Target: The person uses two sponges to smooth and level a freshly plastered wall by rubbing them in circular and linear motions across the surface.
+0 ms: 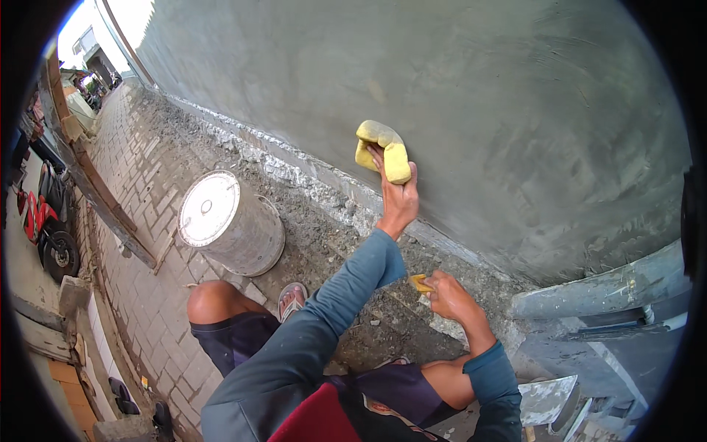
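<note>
Gripping bent yellow foam sponge (395, 158) in left hand (398, 204), fingers curled into it, at smooth grey plastered wall (479, 88); contact unclear. Right hand (451, 296) pinches small yellow block (420, 283) between fingers, below sponge. Grey cylindrical bucket (250, 237), whitish round top, stands left.

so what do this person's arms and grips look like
The left sleeve is dull teal-blue and wrinkled, its loose cuff ending near the wrist. The right sleeve, also teal, ends higher, leaving the lower forearm bare. The left grip and right grip are ungloved, with no watch visible.
</note>
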### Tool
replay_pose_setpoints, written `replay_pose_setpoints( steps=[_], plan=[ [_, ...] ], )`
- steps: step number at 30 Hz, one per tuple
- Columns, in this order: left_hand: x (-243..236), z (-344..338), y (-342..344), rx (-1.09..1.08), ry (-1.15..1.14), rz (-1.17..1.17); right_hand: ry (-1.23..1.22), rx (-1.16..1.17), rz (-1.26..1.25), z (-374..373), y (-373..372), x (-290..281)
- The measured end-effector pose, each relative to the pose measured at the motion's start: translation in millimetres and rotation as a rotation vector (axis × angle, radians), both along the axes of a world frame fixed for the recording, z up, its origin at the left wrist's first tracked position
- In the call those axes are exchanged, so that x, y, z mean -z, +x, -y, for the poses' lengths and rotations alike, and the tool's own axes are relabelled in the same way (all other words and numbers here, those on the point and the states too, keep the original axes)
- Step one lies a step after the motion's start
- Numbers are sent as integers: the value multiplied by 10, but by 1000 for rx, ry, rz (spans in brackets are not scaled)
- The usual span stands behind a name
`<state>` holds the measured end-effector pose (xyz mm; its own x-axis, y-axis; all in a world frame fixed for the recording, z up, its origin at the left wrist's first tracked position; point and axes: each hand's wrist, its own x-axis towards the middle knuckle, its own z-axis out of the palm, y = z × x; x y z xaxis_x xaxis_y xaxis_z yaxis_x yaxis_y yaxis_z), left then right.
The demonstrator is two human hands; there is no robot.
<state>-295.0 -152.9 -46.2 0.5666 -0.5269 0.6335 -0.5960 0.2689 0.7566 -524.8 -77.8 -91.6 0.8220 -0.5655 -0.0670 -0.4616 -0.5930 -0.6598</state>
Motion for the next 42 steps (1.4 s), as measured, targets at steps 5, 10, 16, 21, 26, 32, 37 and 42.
replay_pose_setpoints(
  steps=[5,10,16,21,26,32,37,42],
  plan=[
    [-307,231,1430,-251,-156,-344,109,52,-90,-97,-315,9],
    [275,142,715,-287,61,-186,46,1,-79,-11,-281,99],
    [227,451,1305,-92,-239,-303,115,29,-114,115,-217,207],
    [48,301,2049,-60,-170,-1018,138,2,-142,42,-364,195],
    [195,-70,-5,138,292,-368,181,-41,-160,131,-138,258],
    [716,141,-130,105,104,379,121,-42,-204,195,-198,430],
    [573,320,903,-242,-73,-350,119,-23,-208,48,-480,408],
    [5,18,-243,-137,6,-862,173,-16,-227,61,-286,318]
  ],
)
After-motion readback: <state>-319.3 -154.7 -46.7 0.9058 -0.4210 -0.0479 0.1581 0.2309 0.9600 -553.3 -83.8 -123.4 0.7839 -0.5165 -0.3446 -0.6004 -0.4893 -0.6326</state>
